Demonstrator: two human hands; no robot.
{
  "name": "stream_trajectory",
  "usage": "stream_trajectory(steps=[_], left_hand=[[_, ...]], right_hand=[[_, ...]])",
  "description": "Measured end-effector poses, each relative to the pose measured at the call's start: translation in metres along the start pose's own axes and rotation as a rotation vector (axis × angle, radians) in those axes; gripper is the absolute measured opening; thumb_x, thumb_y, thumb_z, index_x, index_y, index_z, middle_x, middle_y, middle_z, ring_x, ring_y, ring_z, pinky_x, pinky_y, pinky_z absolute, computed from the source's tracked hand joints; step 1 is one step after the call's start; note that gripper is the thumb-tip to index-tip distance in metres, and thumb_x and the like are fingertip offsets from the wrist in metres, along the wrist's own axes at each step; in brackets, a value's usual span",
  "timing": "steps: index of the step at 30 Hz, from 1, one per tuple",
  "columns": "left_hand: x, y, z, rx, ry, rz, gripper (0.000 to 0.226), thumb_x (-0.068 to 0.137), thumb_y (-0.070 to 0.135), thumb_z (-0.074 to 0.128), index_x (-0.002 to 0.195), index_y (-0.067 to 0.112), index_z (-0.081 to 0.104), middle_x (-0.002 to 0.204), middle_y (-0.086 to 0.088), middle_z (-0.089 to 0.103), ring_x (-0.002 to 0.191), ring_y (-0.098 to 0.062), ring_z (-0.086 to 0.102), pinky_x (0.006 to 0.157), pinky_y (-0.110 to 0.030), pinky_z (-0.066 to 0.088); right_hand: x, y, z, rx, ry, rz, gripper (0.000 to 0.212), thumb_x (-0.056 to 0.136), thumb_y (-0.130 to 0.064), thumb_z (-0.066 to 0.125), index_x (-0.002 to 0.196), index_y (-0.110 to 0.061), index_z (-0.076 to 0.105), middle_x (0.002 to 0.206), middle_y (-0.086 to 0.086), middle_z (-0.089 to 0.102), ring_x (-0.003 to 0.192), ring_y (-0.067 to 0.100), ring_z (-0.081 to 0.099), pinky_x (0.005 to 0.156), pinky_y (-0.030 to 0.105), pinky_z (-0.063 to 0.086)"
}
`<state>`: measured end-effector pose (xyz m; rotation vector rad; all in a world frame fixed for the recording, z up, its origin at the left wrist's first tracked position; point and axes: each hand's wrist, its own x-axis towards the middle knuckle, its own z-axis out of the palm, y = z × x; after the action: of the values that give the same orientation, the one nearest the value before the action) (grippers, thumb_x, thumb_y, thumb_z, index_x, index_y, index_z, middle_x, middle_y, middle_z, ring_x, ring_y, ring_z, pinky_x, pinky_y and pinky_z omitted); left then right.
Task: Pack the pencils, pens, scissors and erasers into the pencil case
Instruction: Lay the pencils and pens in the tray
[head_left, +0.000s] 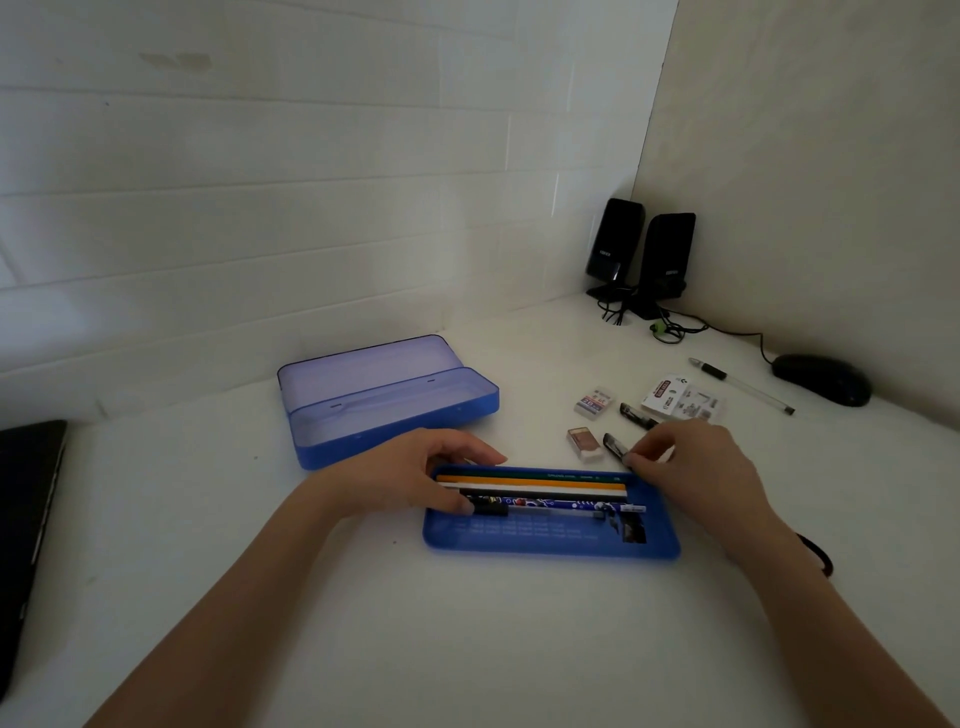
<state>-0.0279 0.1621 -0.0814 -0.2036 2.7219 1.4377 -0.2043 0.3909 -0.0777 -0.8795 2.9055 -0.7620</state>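
Note:
A blue tray (550, 538) lies in front of me with several pencils (530, 482) and a blue patterned pen (550, 504) in it. My left hand (415, 478) spans the tray's left end, fingers over the far rim and thumb on the pen's black end. My right hand (696, 462) pinches a black pen (614, 446) just beyond the tray's far right corner. Behind that are a brown-sleeved eraser (584, 441), a white eraser (595, 402) and another black pen (638, 415). The open blue pencil case (395, 415) sits empty at the back left. I see no scissors.
A white printed packet (680, 400) and a clear pen (743, 387) lie to the right. A black mouse (821, 379) with its cable and two black speakers (641, 254) fill the far right corner. A dark laptop (26, 519) lies at the left edge.

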Motion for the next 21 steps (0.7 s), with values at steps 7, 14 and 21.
stream_trajectory(steps=[7, 14, 21], left_hand=[[0.0, 0.001, 0.0, -0.005, -0.004, -0.002, 0.047, 0.078, 0.012, 0.073, 0.12, 0.03, 0.059, 0.112, 0.02, 0.061, 0.104, 0.002, 0.058, 0.089, -0.014, 0.047], [0.0, 0.001, 0.0, 0.006, 0.004, -0.002, 0.048, 0.078, 0.012, 0.073, 0.119, 0.033, 0.059, 0.111, 0.02, 0.061, 0.103, 0.002, 0.058, 0.088, -0.012, 0.047], [-0.001, 0.001, -0.001, 0.013, 0.011, 0.004, 0.048, 0.077, 0.014, 0.074, 0.118, 0.032, 0.06, 0.11, 0.022, 0.06, 0.103, 0.006, 0.057, 0.086, -0.011, 0.047]], right_hand=[[-0.009, -0.017, 0.002, 0.287, 0.097, -0.205, 0.008, 0.083, -0.021, 0.066, 0.088, -0.026, 0.062, 0.077, -0.016, 0.065, 0.077, 0.005, 0.063, 0.067, 0.02, 0.05], [-0.021, -0.037, 0.005, 0.324, -0.109, -0.443, 0.032, 0.079, -0.017, 0.071, 0.086, -0.045, 0.057, 0.092, -0.015, 0.062, 0.089, -0.002, 0.056, 0.073, 0.009, 0.047], [-0.034, -0.046, 0.016, 0.292, -0.176, -0.64, 0.023, 0.082, -0.013, 0.067, 0.092, -0.033, 0.071, 0.083, -0.032, 0.063, 0.088, 0.0, 0.06, 0.075, 0.008, 0.044]])
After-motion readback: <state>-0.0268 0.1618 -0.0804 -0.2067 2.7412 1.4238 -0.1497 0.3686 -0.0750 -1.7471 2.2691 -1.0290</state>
